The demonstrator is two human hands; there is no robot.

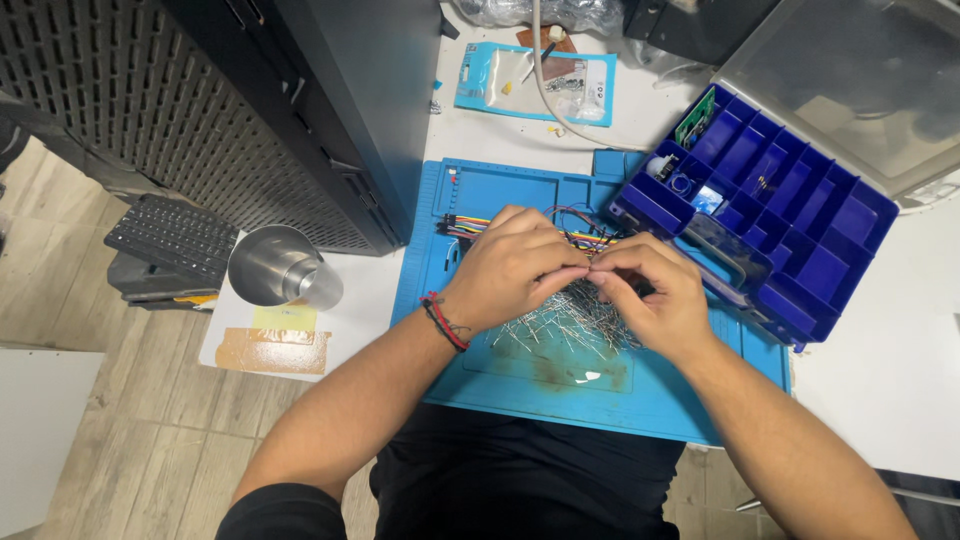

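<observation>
Head camera, looking straight down on a white worktable point(880, 380) with a blue silicone work mat point(520, 385) at the near edge. Both hands meeting over the middle of the mat, fingertips almost touching. Left hand point(512, 268) with fingers curled and pressed together toward the thumb, a red and black cord bracelet point(443, 322) on the wrist. Right hand point(655, 295) likewise curled, fingertips drawn together against those of the left. Something small seemingly pinched between them, hidden by the fingers; cannot tell exactly what. Directly beneath and between the hands, a loose heap of thin metal-legged components point(565, 322), spread over the mat's centre and partly covered by both palms. Just beyond the knuckles, a bundle of multicoloured jumper wires point(470, 226) lying across the mat, ends toward the left.

To the right, overlapping the mat's corner, an open dark blue compartment organiser box point(790, 215), with its clear lid point(850, 80) folded back; a few small parts in the far cells, a green circuit board point(696, 118) at its far edge. At the far side of the table, a light blue packet point(535, 85) of small parts, a pale cable point(545, 80) crossing it. To the left, a black computer tower point(330, 110), a metal cone-shaped cup point(280, 268) on its side, and a black keyboard point(172, 235) lower down, off the table.
</observation>
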